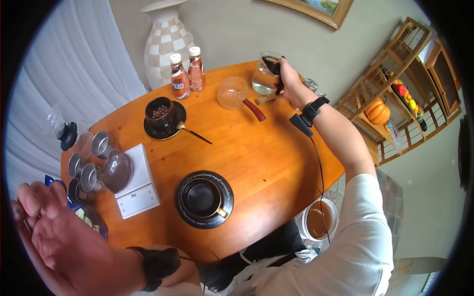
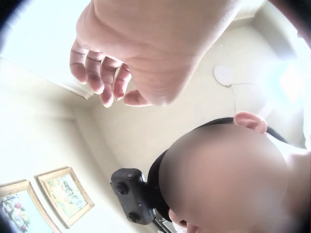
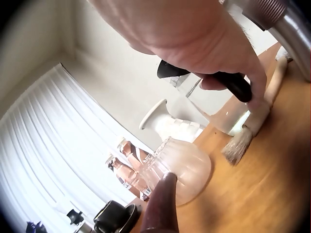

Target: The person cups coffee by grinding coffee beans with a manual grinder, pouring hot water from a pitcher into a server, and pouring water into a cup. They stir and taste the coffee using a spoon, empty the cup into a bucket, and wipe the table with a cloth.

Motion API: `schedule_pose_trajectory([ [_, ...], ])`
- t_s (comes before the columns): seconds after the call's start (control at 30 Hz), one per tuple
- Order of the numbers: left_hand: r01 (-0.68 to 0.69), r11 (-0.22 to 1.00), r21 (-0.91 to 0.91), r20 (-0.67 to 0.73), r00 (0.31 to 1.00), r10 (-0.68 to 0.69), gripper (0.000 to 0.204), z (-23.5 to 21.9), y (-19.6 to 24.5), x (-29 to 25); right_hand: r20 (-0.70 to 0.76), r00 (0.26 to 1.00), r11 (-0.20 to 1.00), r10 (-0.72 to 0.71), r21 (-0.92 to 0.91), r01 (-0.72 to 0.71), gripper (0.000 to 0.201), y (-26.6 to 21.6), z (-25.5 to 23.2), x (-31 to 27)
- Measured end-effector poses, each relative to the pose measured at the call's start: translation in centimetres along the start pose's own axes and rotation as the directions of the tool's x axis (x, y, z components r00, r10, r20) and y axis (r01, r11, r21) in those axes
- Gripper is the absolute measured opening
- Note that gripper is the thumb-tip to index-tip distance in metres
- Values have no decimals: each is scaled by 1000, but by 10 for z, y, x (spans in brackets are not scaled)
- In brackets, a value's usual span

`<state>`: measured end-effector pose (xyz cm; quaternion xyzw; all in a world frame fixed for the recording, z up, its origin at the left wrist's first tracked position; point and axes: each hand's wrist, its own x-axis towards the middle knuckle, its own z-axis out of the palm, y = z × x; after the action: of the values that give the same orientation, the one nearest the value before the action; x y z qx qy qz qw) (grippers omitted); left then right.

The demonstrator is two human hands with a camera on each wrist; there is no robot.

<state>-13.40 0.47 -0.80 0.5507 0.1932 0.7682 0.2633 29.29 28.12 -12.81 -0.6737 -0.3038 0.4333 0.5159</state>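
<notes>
At the back right of the table, my right hand (image 1: pixel 292 83) grips the black handle (image 3: pixel 235 86) of a clear glass pitcher (image 1: pixel 264 79) with water in it. Just left of it sits a ribbed glass pot (image 1: pixel 232 93) with a reddish-brown handle (image 1: pixel 255 110). A brush (image 3: pixel 238 145) lies on the tabletop beneath the right hand. My left hand (image 1: pixel 74 241) is raised at the near left, palm up, its fingers loosely curled around nothing. The left wrist view has this hand (image 2: pixel 146 53) against the ceiling.
Ahead stand a black cup of coffee beans (image 1: pixel 160 111) with a spoon (image 1: pixel 195 133) beside it, and two bottles (image 1: pixel 180 81). A second black cup (image 1: pixel 201 197) sits nearer. On the left are a white scale (image 1: pixel 138 201), a round glass server (image 1: pixel 117 171) and several metal cups (image 1: pixel 91 177).
</notes>
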Motion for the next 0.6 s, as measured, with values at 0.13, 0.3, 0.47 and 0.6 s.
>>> schedule_pose_trajectory([
  [0.13, -47, 996, 71, -29, 998, 50, 28, -2, -4, -2, -14, 1000, 1000, -10, 3, 10, 50, 1, 7, -1],
  [0.3, -126, 992, 23, 7, 992, 126, 32, -3, -13, -4, 45, 999, 995, 15, -102, -10, 52, -6, 4, 0],
  [0.47, -74, 997, 9, 104, 992, 73, 30, -6, -7, 1, 189, 980, 980, 69, -196, -31, 46, -18, -4, -2],
  [0.6, -59, 998, 5, 54, 997, 59, 26, -2, -5, -1, 146, 989, 969, 22, -247, 15, 48, -21, -4, -4],
])
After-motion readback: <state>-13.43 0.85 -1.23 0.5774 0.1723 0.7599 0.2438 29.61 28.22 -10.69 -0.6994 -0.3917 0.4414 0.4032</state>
